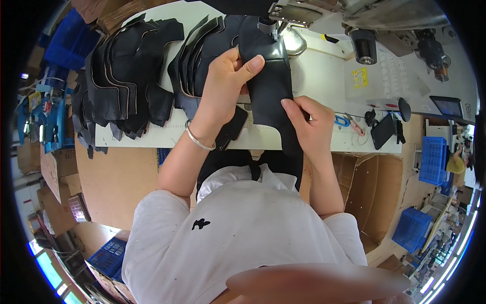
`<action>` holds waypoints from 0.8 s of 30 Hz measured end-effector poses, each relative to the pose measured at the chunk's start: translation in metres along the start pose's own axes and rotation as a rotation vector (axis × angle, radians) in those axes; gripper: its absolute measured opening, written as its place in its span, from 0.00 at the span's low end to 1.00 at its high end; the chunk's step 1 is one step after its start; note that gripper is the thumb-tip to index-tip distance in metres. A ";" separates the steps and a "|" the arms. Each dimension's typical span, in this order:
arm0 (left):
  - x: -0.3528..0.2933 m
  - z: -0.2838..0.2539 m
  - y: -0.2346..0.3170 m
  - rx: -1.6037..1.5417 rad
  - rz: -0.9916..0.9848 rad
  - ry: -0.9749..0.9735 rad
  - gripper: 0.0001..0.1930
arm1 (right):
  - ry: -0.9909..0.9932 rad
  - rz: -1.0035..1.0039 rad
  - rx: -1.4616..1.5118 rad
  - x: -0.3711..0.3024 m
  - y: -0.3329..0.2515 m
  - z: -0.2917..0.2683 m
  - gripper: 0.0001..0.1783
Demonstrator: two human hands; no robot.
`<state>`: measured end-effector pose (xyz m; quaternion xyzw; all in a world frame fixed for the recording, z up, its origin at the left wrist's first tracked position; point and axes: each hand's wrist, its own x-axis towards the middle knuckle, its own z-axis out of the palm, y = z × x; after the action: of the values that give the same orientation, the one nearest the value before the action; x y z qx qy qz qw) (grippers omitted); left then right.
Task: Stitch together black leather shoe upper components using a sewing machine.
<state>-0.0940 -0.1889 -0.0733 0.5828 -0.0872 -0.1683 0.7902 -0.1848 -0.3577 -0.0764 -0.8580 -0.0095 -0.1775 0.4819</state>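
Observation:
A flat black cut piece (268, 86), leather-like with a seam across its upper part, hangs between my two hands. My left hand (225, 83) pinches its left edge, thumb lying on top. Lower down, my right hand (311, 121) grips the right edge between thumb and fingers. The far end of the piece reaches under the metal presser foot (275, 31) of a sewing machine (314, 15). Whether the needle is in the material I cannot tell. Beside my left hand lies a row of similar black pieces (190, 66), overlapping one another.
A larger pile of black pieces (126, 71) covers the left of the white table (324, 76). Blue-handled scissors (342, 120) and a black phone-like object (383, 131) lie at the right. Open cardboard boxes (374, 187) stand below the table's front edge.

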 end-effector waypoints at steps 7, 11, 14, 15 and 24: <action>0.017 -0.006 0.004 -0.069 -0.007 -0.056 0.16 | 0.073 -0.055 0.004 0.009 -0.004 0.012 0.15; 0.024 -0.006 0.003 -0.104 -0.034 -0.028 0.15 | 0.098 -0.057 0.005 0.013 -0.002 0.016 0.14; 0.033 -0.013 -0.001 -0.097 -0.032 -0.041 0.15 | 0.115 -0.062 0.000 0.018 -0.001 0.017 0.14; 0.034 -0.012 0.000 -0.125 -0.041 -0.046 0.15 | 0.114 -0.055 0.004 0.019 -0.002 0.017 0.14; 0.052 -0.011 0.003 -0.197 -0.099 -0.040 0.13 | 0.147 -0.081 0.032 0.035 -0.003 0.020 0.15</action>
<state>-0.0420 -0.1975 -0.0767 0.5022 -0.0569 -0.2266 0.8326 -0.1471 -0.3449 -0.0720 -0.8337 -0.0115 -0.2591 0.4875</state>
